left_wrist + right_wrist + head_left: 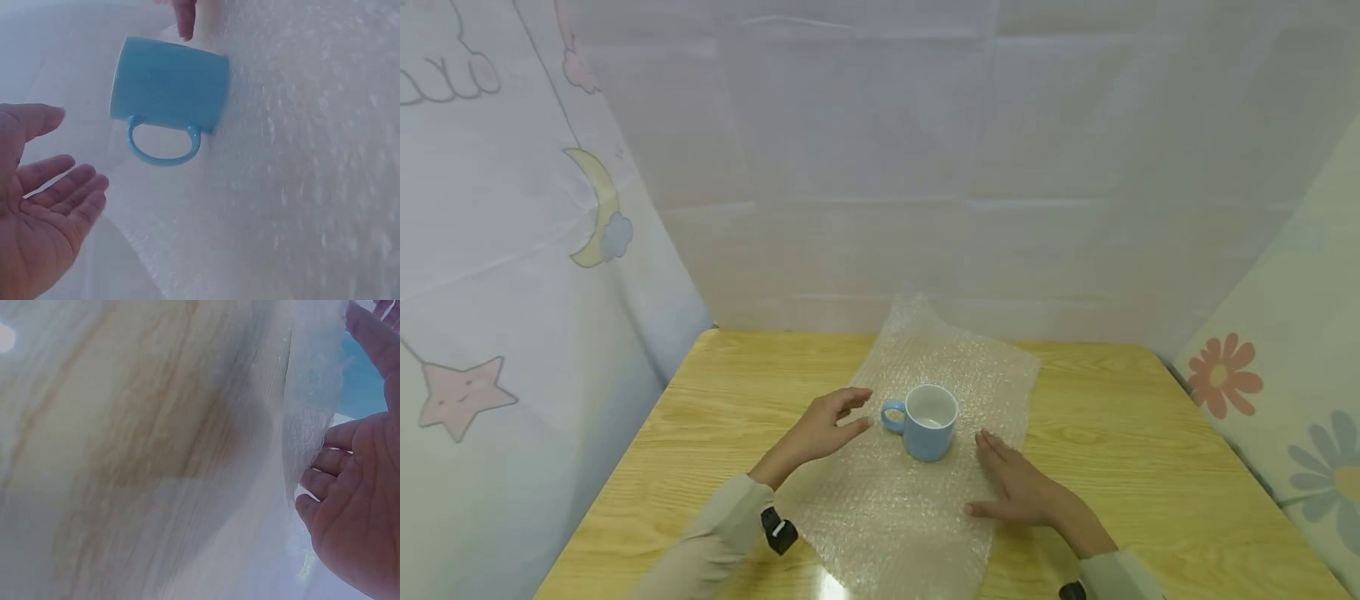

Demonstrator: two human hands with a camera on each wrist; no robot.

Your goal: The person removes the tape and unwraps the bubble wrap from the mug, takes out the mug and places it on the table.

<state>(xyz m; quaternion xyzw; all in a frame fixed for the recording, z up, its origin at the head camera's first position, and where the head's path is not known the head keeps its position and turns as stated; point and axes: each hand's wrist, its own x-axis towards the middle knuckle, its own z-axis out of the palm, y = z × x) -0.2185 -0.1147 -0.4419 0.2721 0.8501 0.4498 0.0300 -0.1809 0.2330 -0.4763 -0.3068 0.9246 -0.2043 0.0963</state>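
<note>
A light blue mug (927, 432) with a white inside stands upright on a sheet of bubble wrap (895, 517). Its handle (164, 161) points toward the left hand. My left hand (835, 425) hovers just left of that handle, fingers loosely bent and apart from the mug, holding nothing. On the other side, my right hand (1018, 487) is over the right edge of the bubble wrap with its fingers extended and thumb spread. In the right wrist view, the fingertips of the right hand (362, 487) lie right at the sheet's edge.
The wooden table (1120, 433) extends to both sides of the sheet. A pale curtain (865, 167) hangs behind it, and the sheet's far corner reaches up against that curtain. Printed cloth walls (497, 250) stand at left and right.
</note>
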